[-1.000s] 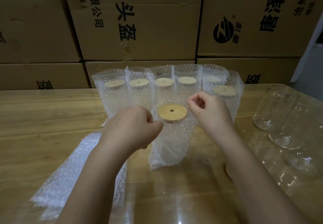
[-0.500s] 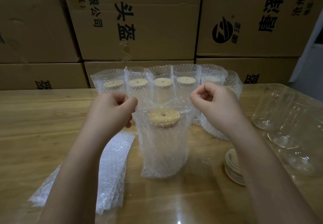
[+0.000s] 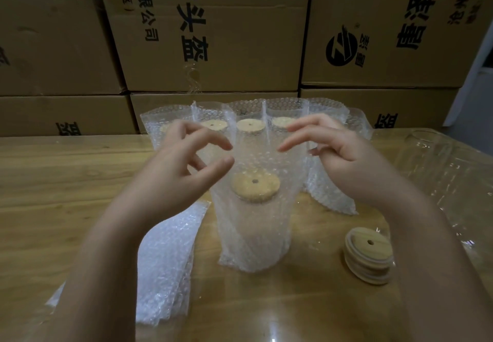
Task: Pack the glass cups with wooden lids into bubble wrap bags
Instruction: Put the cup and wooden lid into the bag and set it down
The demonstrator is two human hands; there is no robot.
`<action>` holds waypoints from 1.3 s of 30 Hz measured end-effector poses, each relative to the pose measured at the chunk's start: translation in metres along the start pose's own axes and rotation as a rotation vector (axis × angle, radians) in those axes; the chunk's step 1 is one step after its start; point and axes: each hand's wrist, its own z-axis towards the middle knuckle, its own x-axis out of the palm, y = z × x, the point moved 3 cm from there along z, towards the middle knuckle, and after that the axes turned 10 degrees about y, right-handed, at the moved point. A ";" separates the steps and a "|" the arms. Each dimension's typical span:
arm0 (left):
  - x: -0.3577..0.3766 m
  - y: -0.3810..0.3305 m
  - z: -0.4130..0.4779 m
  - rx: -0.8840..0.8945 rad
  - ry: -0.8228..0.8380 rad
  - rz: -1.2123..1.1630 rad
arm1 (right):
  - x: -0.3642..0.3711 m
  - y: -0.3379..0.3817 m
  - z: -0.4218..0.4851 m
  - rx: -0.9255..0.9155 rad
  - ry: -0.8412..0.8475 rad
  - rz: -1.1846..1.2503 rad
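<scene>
Bubble-wrapped cup sits upright between left grip and right grip, both loose, holding nothing, wooden lid showing inside. Wood worktop, cardboard boxes behind.

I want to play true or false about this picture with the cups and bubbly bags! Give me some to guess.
1. The front cup stands inside a bubble wrap bag. True.
2. The left hand and right hand squeeze that bag. False: both hands are open, fingers spread.
3. The spare lids are stacked left of the front cup. False: the stack sits to its right.
4. Some flat bags lie on the table at the left. True.
</scene>
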 end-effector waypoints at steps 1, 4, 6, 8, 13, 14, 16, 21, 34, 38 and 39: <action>-0.001 -0.002 -0.002 0.033 0.052 -0.010 | 0.001 -0.003 0.001 0.025 0.008 -0.074; -0.004 0.000 -0.006 0.028 0.139 0.062 | 0.003 -0.013 0.003 0.095 0.031 -0.209; -0.004 0.004 -0.007 -0.029 0.151 0.201 | 0.003 -0.018 0.004 0.112 0.020 -0.229; -0.006 0.004 -0.006 -0.048 0.133 0.292 | 0.001 -0.021 0.005 0.111 -0.004 -0.240; -0.006 0.000 -0.005 0.030 0.089 0.195 | -0.003 -0.021 0.003 0.120 0.000 -0.209; -0.006 -0.001 -0.005 0.043 0.071 0.182 | -0.004 -0.021 0.003 0.113 -0.019 -0.210; -0.008 -0.001 -0.005 0.053 0.012 0.196 | -0.006 -0.019 0.003 0.102 -0.069 -0.238; -0.010 0.005 -0.004 0.043 -0.174 0.318 | -0.006 -0.016 0.003 0.092 -0.118 -0.274; -0.004 0.017 0.001 -0.056 -0.154 0.382 | -0.004 -0.017 0.001 0.136 0.024 -0.200; -0.001 0.013 0.001 -0.027 0.080 0.254 | -0.006 -0.016 0.000 0.118 0.000 -0.163; 0.000 0.011 0.001 -0.008 0.086 0.226 | -0.006 -0.016 0.000 0.116 0.000 -0.158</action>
